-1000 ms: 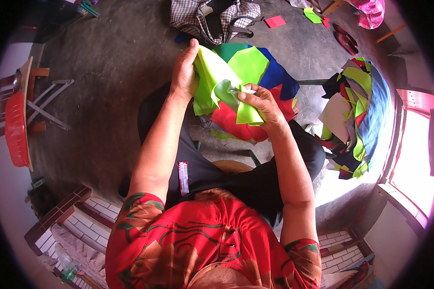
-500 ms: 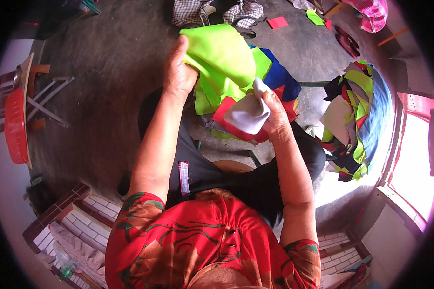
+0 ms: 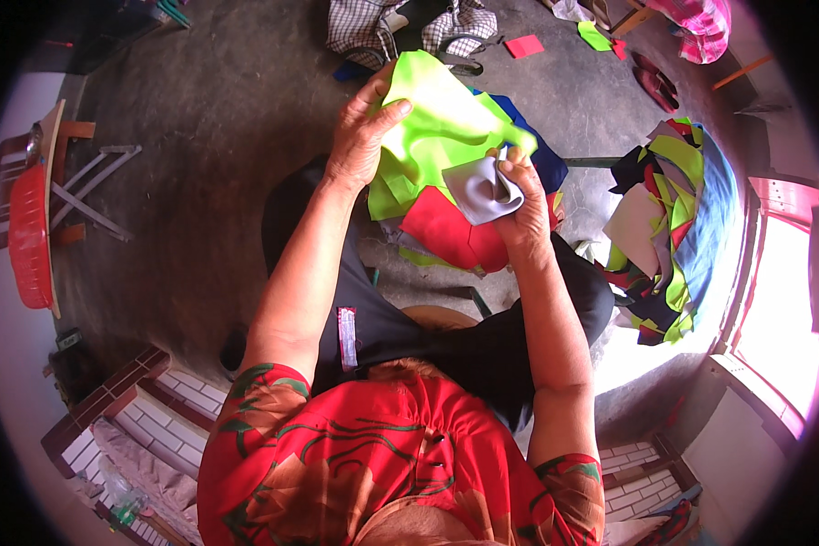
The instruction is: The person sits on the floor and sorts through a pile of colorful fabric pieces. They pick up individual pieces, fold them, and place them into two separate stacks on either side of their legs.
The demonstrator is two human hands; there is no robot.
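Between my hands a lime-green fabric piece (image 3: pixel 432 105) is stretched out in front of me, bright with sunlight. My left hand (image 3: pixel 362 136) pinches its left edge, thumb on top. My right hand (image 3: pixel 524 196) is closed on a folded pale grey fabric piece (image 3: pixel 476 190), and the green piece's right corner reaches its fingertips. Below them lies a heap of fabric pieces, with red fabric (image 3: pixel 441 227) toward me and dark blue fabric (image 3: pixel 548 156) at the right. What supports the heap is mostly hidden.
At the right, a light-blue cloth (image 3: pixel 721 214) borders a large pile of mixed scraps (image 3: pixel 642 223). Checked bags (image 3: pixel 362 32) stand ahead, with a red scrap (image 3: pixel 523 45) on the floor nearby. A red basin (image 3: pixel 29 237) is at the far left. Brown shoes (image 3: pixel 655 82) lie at the far right.
My left hand has moved right, toward the other hand, and its grip on the green fabric has shifted. The green piece's right corner now meets my right fingers; the grey piece has turned.
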